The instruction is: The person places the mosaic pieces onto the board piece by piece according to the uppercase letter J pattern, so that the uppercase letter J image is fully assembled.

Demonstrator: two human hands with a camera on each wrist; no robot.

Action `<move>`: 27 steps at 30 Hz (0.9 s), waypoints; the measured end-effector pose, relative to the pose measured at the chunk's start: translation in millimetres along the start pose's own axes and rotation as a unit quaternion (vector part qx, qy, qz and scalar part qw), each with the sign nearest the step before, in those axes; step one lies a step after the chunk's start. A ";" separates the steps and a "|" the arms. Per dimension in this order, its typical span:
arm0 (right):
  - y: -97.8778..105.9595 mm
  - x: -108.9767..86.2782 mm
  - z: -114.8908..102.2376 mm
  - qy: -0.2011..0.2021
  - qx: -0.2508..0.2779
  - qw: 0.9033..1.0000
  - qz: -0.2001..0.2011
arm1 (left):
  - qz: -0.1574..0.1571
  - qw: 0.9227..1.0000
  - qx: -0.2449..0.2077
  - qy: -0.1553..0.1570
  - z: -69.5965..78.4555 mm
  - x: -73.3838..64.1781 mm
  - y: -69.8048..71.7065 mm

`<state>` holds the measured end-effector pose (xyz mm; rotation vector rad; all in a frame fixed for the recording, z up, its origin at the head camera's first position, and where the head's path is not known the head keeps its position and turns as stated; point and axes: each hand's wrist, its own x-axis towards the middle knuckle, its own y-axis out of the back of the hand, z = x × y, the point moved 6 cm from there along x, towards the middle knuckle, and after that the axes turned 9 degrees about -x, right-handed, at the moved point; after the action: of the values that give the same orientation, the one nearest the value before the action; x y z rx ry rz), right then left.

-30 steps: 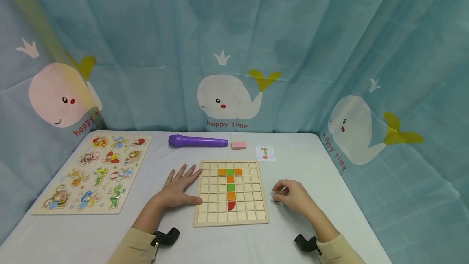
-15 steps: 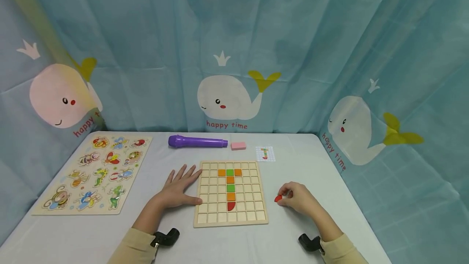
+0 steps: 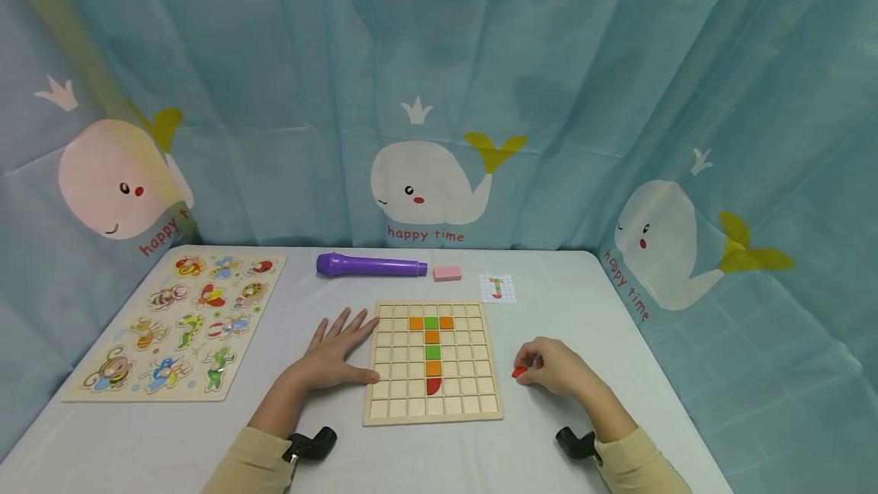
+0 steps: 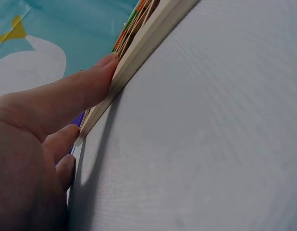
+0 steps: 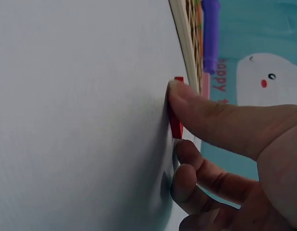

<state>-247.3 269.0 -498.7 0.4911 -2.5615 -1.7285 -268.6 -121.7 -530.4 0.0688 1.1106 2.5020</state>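
Note:
A wooden grid board (image 3: 473, 386) lies on the white table. Orange and green square tiles form a T on it, and a red quarter-round tile (image 3: 434, 386) sits at the foot of its stem. My left hand (image 3: 329, 358) has its fingers spread, thumb and fingertips touching the board's left edge. Right of the board, low over the table, my right hand (image 3: 554, 367) pinches another red tile (image 5: 175, 122). Its thumb covers part of that tile in the right wrist view.
A small pattern card (image 3: 497, 289) shows a similar coloured shape behind the board. Beside it are a pink eraser-like block (image 3: 447, 274) and a purple toy microphone (image 3: 370, 265). An insect puzzle board (image 3: 171, 326) lies at the left; a whale-print curtain (image 3: 549, 97) hangs behind.
A red tile, out of sight a second ago, now shows between my right thumb and fingers. That hand has shifted slightly. My left hand stays at the board's edge.

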 end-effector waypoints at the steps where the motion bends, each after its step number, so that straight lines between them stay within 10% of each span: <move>1: 0.3 0.8 -0.1 0.005 -0.005 1.000 -0.003 | 0.000 1.000 0.000 0.001 0.0 0.0 0.0; 18: 9.8 10.7 -16.2 0.079 0.088 0.992 0.035 | 0.000 1.000 0.001 0.008 0.5 0.9 -0.6; 27: -0.7 16.0 -47.8 0.096 0.138 0.986 -0.010 | -0.001 1.000 0.002 0.004 1.0 -0.3 -0.6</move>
<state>-253.6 221.3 -483.3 0.6585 -2.6707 -1.2626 -267.9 -120.7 -530.2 0.0579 1.1175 2.5013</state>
